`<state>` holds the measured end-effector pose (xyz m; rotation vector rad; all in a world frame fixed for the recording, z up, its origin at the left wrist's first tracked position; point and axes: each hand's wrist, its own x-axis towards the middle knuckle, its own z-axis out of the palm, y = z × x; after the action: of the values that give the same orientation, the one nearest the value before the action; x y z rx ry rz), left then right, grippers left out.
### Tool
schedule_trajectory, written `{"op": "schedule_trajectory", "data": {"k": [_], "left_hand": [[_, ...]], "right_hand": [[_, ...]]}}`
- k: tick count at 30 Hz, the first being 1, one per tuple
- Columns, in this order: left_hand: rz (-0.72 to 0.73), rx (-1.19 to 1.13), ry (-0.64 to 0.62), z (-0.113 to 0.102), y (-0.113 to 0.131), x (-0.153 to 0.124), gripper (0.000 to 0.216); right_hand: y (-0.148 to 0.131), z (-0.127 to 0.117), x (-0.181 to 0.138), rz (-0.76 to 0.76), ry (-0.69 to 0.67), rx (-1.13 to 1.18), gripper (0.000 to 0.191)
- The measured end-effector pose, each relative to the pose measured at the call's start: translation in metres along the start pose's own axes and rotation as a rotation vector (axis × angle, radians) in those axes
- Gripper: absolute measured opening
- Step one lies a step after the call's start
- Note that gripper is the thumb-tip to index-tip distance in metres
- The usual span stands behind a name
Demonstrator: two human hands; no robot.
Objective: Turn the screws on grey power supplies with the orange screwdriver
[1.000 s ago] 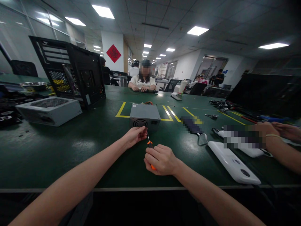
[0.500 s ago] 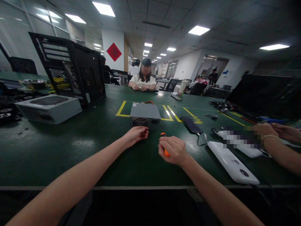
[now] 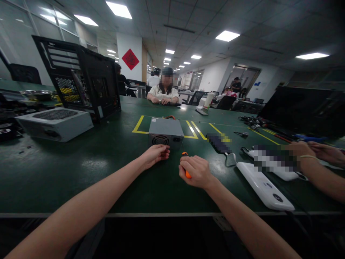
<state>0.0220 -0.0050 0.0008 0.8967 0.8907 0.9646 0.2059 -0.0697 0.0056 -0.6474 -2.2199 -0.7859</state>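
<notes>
A grey computer power supply point(image 3: 165, 126) sits on the green table in front of me, its fan grille and socket facing my side. My left hand point(image 3: 157, 155) is just before its lower front edge, fingers loosely bent and a little apart. I cannot tell whether they touch the casing. To the right, my right hand point(image 3: 196, 171) is wrapped around the orange and black handle of a screwdriver point(image 3: 188, 175). The handle's top pokes out toward the power supply; the shaft is hard to make out.
A second power supply point(image 3: 58, 123) and a black computer case point(image 3: 83, 79) stand at left. On the right lie a phone point(image 3: 219, 143), a white power bank point(image 3: 265, 185) and cables. A co-worker's hand point(image 3: 302, 153) is at far right; another person sits opposite.
My right hand, with the screwdriver, has shifted slightly left toward the power supply. My left hand and the power supply have stayed in place.
</notes>
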Motion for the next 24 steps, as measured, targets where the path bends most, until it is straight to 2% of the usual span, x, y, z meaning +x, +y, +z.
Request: {"op": "schedule_trajectory", "data": {"k": [6,11,14,17,19,22,24], "left_hand": [[-0.005,0.011,0.001,0.0,0.0,0.0,0.015],[-0.008,0.015,-0.003,0.0,0.001,0.0,0.013],[0.0,0.032,-0.014,0.0,0.001,-0.002,0.012],[0.003,0.068,-0.019,0.0,0.0,-0.002,0.014],[0.014,0.102,-0.017,0.0,-0.003,-0.001,0.015],[0.109,0.243,0.001,0.001,-0.003,0.0,0.014],[0.278,0.362,0.023,0.005,0.008,-0.005,0.014]], "right_hand": [[0.001,0.003,-0.001,0.026,-0.03,0.009,0.004],[0.0,0.001,-0.001,0.194,-0.004,0.046,0.009],[-0.002,-0.002,0.0,0.224,-0.008,0.081,0.003],[-0.002,-0.002,0.001,0.239,-0.002,0.111,0.006],[-0.002,-0.001,0.001,0.306,0.023,0.168,0.007],[-0.001,-0.001,0.0,0.38,0.061,0.247,0.009],[-0.001,-0.003,0.0,0.352,0.036,0.243,0.004]]}}
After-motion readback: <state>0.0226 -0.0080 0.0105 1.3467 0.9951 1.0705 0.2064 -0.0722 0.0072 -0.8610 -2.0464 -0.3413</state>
